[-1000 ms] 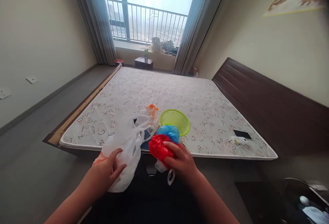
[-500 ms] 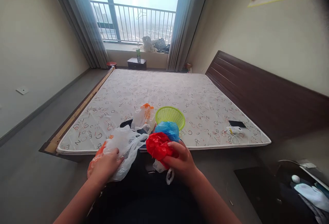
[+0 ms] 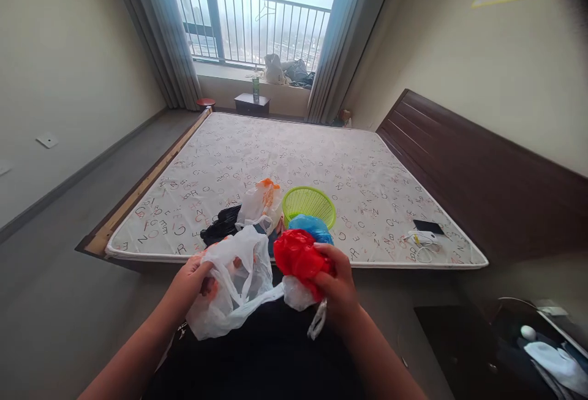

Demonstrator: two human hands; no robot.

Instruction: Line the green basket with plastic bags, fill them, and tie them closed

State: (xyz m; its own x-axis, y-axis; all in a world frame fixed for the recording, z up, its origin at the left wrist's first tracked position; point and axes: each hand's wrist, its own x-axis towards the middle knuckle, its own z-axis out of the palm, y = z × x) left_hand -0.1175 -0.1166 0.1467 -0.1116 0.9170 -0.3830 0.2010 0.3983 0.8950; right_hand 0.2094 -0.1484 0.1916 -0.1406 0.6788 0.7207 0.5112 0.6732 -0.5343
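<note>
My left hand (image 3: 196,277) is closed on a white plastic bag (image 3: 229,302) with some orange on it; the bag hangs in front of my lap with its handle loops showing. Bunched in my right hand (image 3: 337,280) is a crumpled red plastic bag (image 3: 298,259), with a whitish piece of plastic (image 3: 297,294) sticking out below it. Just behind the red one shows a blue plastic bag (image 3: 312,227), near the front rim of a green basket (image 3: 309,204); whether I hold it too I cannot tell. Beyond my left hand lie a black plastic bag (image 3: 220,225) and a white-and-orange bag (image 3: 261,203).
The bags and basket are at the front edge of a bare mattress (image 3: 275,149) with printed letters. On its right lie a dark flat device (image 3: 428,226) and a white charger with cable (image 3: 423,239). A dark headboard (image 3: 478,167) stands right, a small nightstand (image 3: 252,104) behind.
My left hand has turned and lifted slightly, and the white bag now spreads wider toward my right hand. The red bag has shifted a little right. More of the black bag shows; the view has tilted.
</note>
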